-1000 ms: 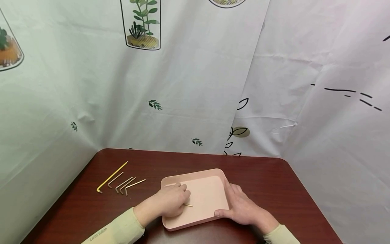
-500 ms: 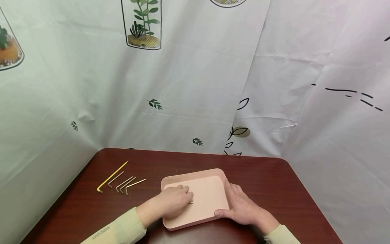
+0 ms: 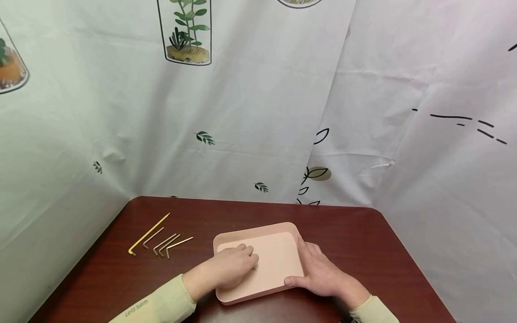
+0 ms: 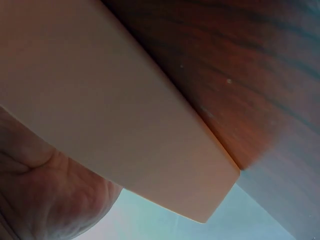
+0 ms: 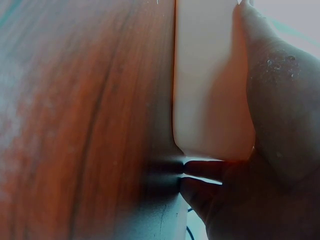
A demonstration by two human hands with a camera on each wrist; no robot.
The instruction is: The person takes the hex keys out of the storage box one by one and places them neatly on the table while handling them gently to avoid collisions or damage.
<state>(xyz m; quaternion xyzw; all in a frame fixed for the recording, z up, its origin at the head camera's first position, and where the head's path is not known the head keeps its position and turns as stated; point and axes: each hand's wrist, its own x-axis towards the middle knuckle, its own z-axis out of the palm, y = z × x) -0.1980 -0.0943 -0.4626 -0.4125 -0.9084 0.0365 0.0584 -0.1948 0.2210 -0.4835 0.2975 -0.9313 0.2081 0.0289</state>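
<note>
A shallow pink tray (image 3: 274,258) lies on the table at a slight angle. My left hand (image 3: 234,268) reaches into its left half, fingers curled down over a hex key (image 3: 256,268). Just a small end of that key shows beside the fingers; the rest is hidden beneath the hand. At the tray's near right corner my right hand (image 3: 321,271) grips the wall, thumb over the near rim and fingers along the outer right side. The left wrist view has the palm (image 4: 55,200) behind the tray wall (image 4: 110,115); the key is not seen there.
Left of the tray, a long yellow hex key (image 3: 149,234) and several smaller brass-coloured hex keys (image 3: 164,243) lie spread on the dark red wooden table (image 3: 335,229). A white printed cloth (image 3: 250,112) hangs behind the table and at both sides.
My left hand has slid slightly to the right inside the tray, covering more of the hex key, whose end stuck out further before. The right hand and tray have stayed put.
</note>
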